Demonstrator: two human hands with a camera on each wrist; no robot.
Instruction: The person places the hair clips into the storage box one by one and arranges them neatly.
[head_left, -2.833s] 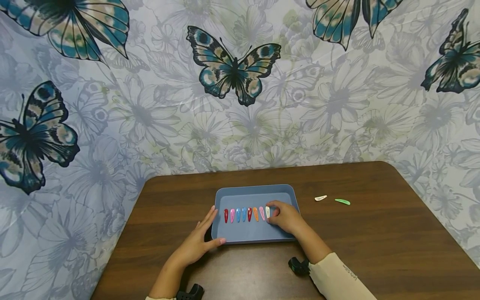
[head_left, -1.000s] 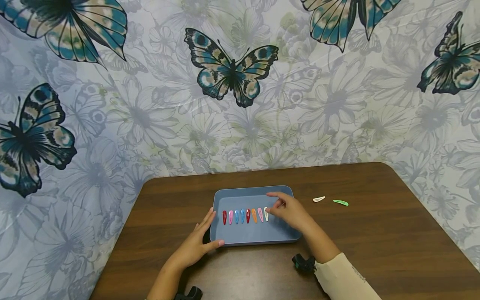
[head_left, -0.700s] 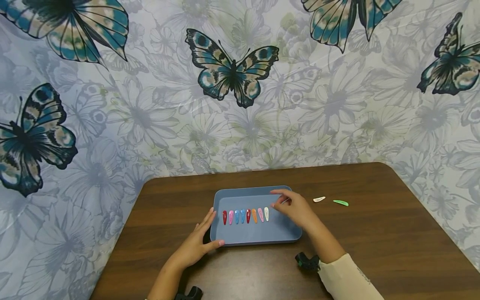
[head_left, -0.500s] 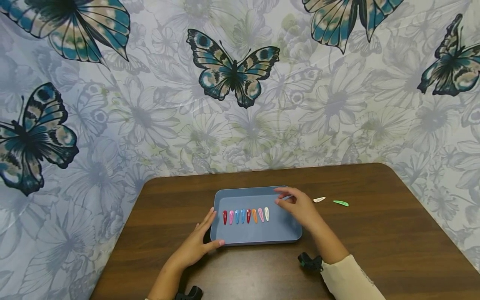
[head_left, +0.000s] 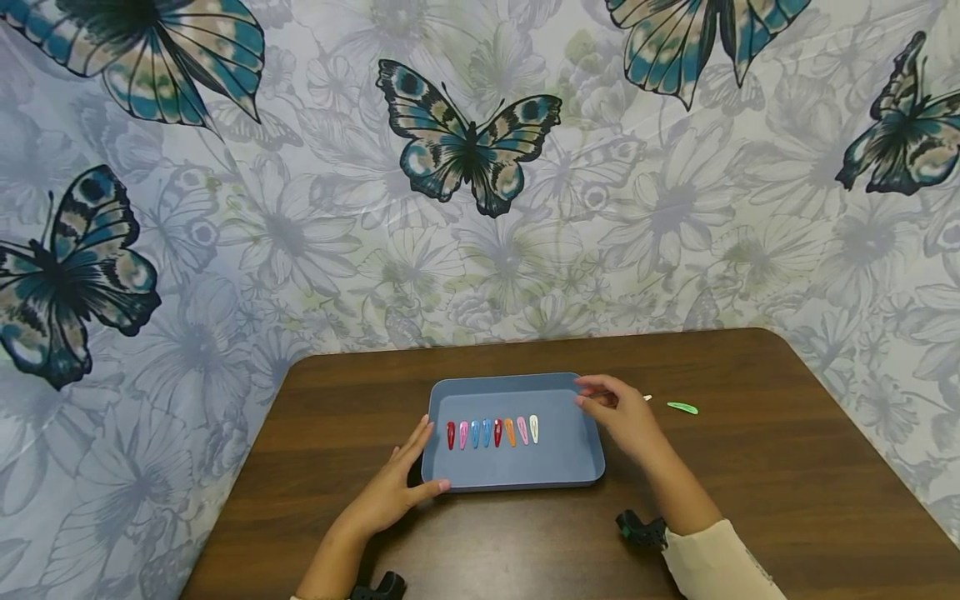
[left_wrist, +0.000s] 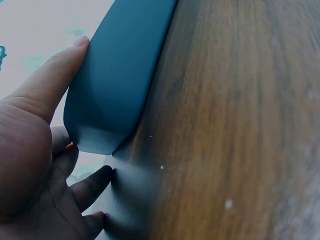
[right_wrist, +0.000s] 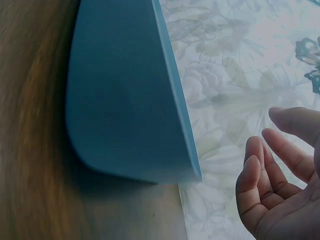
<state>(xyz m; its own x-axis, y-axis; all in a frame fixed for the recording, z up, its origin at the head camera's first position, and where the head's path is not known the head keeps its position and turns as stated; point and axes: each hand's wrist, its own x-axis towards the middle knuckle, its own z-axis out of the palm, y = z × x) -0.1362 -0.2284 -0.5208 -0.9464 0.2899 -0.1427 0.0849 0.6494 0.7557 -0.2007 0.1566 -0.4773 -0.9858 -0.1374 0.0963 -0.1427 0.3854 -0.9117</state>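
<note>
A blue-grey tray point(head_left: 517, 477) lies on the wooden table, with a row of several snap hair clips across it. From a red clip point(head_left: 451, 435) at the left, the row runs to a white clip point(head_left: 534, 429) at the right. My left hand point(head_left: 390, 487) rests against the tray's left end, thumb at the near edge and fingers spread along the side. Above the tray's right edge, my right hand point(head_left: 626, 421) holds nothing, its fingers loosely bent and thumb apart in the right wrist view. It partly hides another white clip point(head_left: 647, 397) on the table.
A green clip point(head_left: 682, 408) lies on the table point(head_left: 780, 467) to the right of the tray. Behind the table hangs a butterfly-printed cloth point(head_left: 480, 275). Black wrist cameras point(head_left: 641, 530) are worn on both wrists.
My right hand has let go of the white clip at the row's right end and moved right, over the tray's edge toward the loose clips. My left hand has stayed at the tray.
</note>
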